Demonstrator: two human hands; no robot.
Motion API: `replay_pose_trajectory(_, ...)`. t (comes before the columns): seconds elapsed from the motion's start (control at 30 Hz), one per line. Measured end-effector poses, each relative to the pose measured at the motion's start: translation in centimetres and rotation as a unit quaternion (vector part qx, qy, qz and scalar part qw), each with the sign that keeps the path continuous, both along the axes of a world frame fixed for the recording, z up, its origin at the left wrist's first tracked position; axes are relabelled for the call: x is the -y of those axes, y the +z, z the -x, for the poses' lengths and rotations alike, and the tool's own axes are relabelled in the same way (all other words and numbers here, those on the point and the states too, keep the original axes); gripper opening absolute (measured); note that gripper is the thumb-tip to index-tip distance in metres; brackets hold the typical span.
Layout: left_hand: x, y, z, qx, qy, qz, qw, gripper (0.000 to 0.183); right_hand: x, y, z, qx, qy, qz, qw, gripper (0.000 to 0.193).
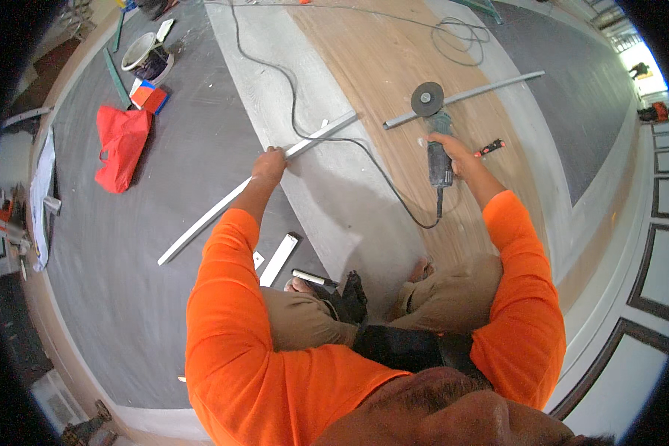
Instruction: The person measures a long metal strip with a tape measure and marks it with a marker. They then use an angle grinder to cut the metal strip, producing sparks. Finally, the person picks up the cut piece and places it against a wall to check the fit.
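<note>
My left hand (269, 165) is closed around a long pale square bar (204, 221), which slants from the lower left up to the right over the grey and pale floor strips. In my right hand (453, 152) is an angle grinder (439, 163), its dark round disc (427, 99) pointing away from me. The disc is close to a second grey bar (490, 89) lying on the wood-look strip; I cannot tell whether they touch. The grinder's cord (293, 104) loops across the first bar. Just right of my right hand lies a red-and-black handled tool (490, 147).
A short white profile piece (279, 260) and a black-and-white marker (314, 277) lie by my feet. To the left are a red bag (124, 149), an orange-and-blue box (149, 97) and a bucket (145, 59). Loose cable coils (461, 41) lie at the far side. A panelled wall (650, 297) runs along the right.
</note>
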State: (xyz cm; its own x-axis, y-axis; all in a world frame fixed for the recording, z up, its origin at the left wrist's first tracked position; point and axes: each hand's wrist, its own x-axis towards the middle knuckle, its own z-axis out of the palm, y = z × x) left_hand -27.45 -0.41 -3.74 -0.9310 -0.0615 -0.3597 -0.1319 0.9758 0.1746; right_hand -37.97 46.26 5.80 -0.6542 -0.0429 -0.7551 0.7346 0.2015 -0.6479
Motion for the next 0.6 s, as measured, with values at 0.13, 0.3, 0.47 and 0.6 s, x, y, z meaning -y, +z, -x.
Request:
replay_pose_trajectory(0.13, -0.3, 1.0, -0.6, -0.046, 0.0, 0.069, 0.997, 0.044, -0.1, 0.7, -0.7, -0.002, 0.01, 0.009, 1.0, 0.039)
replay_pose_trajectory(0.3, -2.7, 5.5, -1.1, -0.04, -0.026, 0.144, 0.988, 0.047, -0.3, 1.2, -1.3, -0.002, -0.016, 0.005, 1.0, 0.044)
replay_pose_trajectory(0.47, -3.1, 6.0, -1.5, -0.057, -0.018, 0.119, 0.991, 0.045, -0.8, -0.1, -1.0, -0.03, -0.034, 0.021, 0.999, 0.045)
replay_pose_trajectory(0.6, -4.2, 6.7, -1.3, -0.09, -0.02, 0.079, 0.993, 0.043, -1.0, 0.2, -1.1, -0.029, -0.048, 0.032, 0.998, 0.044)
